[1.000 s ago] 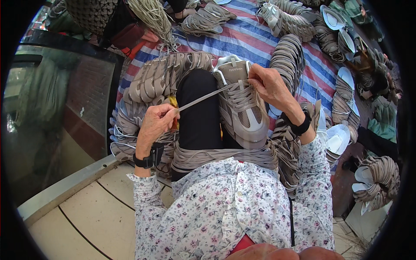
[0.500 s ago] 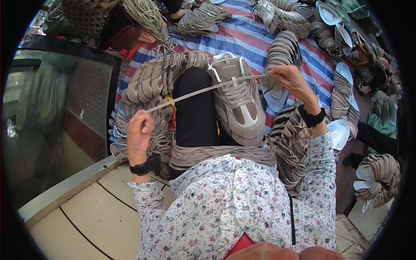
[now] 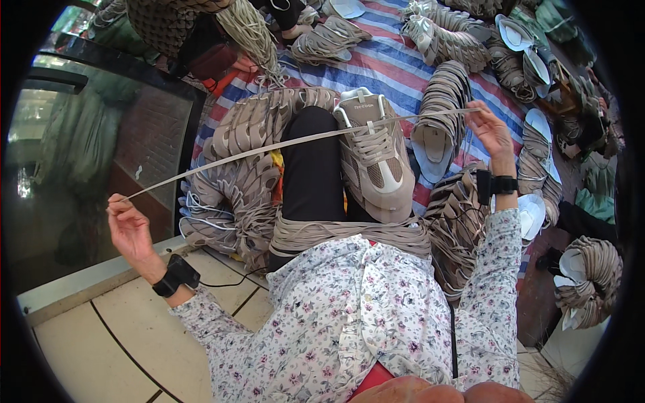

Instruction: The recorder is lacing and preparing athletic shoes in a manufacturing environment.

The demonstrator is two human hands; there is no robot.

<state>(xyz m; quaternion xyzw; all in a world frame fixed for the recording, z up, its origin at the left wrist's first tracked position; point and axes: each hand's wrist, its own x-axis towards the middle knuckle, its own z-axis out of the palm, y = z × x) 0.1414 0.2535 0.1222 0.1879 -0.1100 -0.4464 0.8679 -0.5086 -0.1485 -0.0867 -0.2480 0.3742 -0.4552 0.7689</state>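
And here the taut lace [image 3: 295,140] crosses the shoe [image 3: 386,176], hiding a strip of it; well left of the shoe, at the left hand [image 3: 132,232], the lace's tip is too small to read; beyond the shoe, leftward, a patterned garment [image 3: 164,27] is cropped by the top edge.

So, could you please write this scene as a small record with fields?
left hand: pinches one lace end
right hand: pinches the other end
lace: flat, pulled taut, crosses the shoe; threading unclear
shoe: grey-beige, on right leg, toe toward wearer
lace bundle: across lap
striped sheet: beyond the knees
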